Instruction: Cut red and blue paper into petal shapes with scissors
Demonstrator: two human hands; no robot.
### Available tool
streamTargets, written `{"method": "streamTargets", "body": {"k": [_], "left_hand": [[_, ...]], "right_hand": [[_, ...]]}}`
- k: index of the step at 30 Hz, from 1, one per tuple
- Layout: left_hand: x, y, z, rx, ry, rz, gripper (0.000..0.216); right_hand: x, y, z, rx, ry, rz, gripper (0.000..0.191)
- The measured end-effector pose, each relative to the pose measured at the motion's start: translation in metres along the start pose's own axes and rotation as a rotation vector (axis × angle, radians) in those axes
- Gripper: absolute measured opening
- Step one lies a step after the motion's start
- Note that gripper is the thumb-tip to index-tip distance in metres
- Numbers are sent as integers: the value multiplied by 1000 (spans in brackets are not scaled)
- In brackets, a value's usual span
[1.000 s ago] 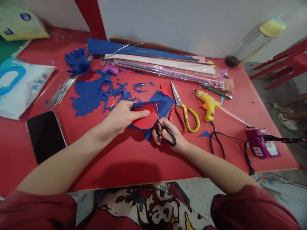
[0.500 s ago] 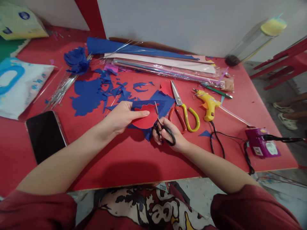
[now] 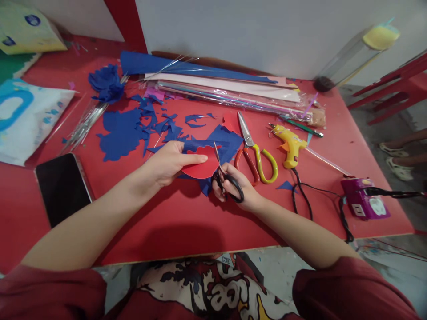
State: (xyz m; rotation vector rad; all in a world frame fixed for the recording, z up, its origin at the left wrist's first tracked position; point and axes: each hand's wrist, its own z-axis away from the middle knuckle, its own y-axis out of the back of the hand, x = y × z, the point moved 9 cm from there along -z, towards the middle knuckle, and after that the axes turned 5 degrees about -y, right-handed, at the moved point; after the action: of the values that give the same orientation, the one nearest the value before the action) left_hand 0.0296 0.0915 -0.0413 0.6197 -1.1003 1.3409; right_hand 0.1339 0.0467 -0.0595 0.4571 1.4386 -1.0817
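Observation:
Between thumb and fingers, my left hand (image 3: 171, 163) pinches a red wavy-edged paper template (image 3: 201, 169) laid over blue paper (image 3: 198, 145). My right hand (image 3: 238, 189) grips black-handled scissors (image 3: 237, 190), fingers in the loops. Their blades point up and away, at the right edge of the red template and the blue paper. Beneath and behind lies another blue piece (image 3: 227, 141). To the left are blue petal-shaped cutouts (image 3: 122, 133) and scraps (image 3: 171, 130).
Larger scissors (image 3: 248, 133) with red and yellow handles lie right of my hands. Further right are a yellow glue gun (image 3: 290, 144), its cord, and a purple box (image 3: 363, 200). A phone (image 3: 63, 189) rests at left, below a blue flower (image 3: 106, 83). Wrapped sheets (image 3: 227, 91) line the back.
The red template and blue paper have shifted very slightly left at the scissor blades. Both hands stay almost in place; everything else on the table looks the same.

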Motion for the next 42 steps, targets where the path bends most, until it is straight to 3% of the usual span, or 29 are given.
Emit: {"method": "streamTargets", "body": {"k": [17, 30, 36, 42], "left_hand": [[-1, 2, 2, 30, 64, -42, 12], [-7, -3, 1, -9, 77, 39, 13], [-14, -11, 2, -82, 63, 105, 11], [-15, -11, 3, -62, 76, 107, 11]], "right_hand": [[-1, -3, 0, -23, -10, -6, 45], [-1, -3, 0, -23, -22, -25, 46], [-2, -4, 1, -41, 11, -67, 43], [-2, -3, 2, -24, 7, -61, 42]]}}
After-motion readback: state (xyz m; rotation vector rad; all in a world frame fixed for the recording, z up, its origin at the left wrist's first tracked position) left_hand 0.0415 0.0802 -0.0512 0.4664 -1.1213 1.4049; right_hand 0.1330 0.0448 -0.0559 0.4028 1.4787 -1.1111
